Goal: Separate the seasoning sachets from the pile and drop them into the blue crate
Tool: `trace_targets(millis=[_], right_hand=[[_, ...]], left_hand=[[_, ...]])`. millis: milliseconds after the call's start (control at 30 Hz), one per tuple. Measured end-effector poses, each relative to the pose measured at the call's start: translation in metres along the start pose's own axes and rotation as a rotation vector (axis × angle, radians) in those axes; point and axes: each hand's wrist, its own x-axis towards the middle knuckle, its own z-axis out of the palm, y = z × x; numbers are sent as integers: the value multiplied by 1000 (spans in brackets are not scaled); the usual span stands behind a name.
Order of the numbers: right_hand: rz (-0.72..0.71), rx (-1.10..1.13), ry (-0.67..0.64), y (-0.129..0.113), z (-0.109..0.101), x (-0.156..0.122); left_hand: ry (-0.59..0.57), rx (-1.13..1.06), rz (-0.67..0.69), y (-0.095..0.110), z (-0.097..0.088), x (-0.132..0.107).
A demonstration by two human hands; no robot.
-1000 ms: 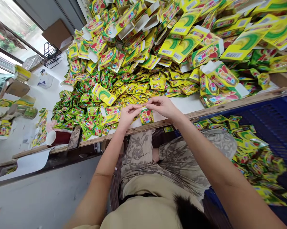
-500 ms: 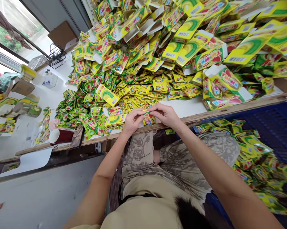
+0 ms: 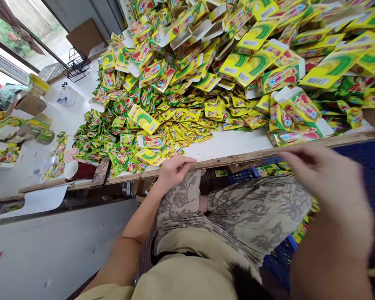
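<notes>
My left hand [image 3: 175,171] rests at the table's wooden front edge. Its thumb and fingers are pinched together, and anything between them is hidden. Just beyond it lie a small yellow candy box [image 3: 150,156] and some candy packets [image 3: 176,150]. My right hand [image 3: 331,179] is raised at the right, near the table edge and above the blue crate [image 3: 279,266]. Its fingers are partly curled and smeared by motion, so I cannot make out whether anything is in them.
A high heap of open yellow candy boxes [image 3: 249,62] covers the back of the white table. Green packets [image 3: 93,141] and yellow packets [image 3: 187,125] are piled before it. A dark red cup [image 3: 84,170] and a phone [image 3: 100,171] lie at the left edge.
The candy packet that both hands held at the table edge is no longer visible there. My right hand has moved far right, over the crate; my left has shifted slightly down.
</notes>
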Motion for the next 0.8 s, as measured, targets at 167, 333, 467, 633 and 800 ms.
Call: trace_targets(millis=[167, 333, 467, 633, 800], right_hand=[[-182, 301, -409, -83, 112, 4], [-479, 213, -409, -125, 172, 15], [-629, 22, -457, -136, 197, 24], [-509, 39, -455, -116, 198, 29], [-109, 622, -325, -105, 174, 30]], left_hand=[[418, 262, -188, -26, -47, 7], [623, 716, -558, -90, -126, 0], [483, 777, -750, -124, -145, 4], [612, 703, -676, -124, -143, 4], [879, 487, -371, -87, -122, 1]])
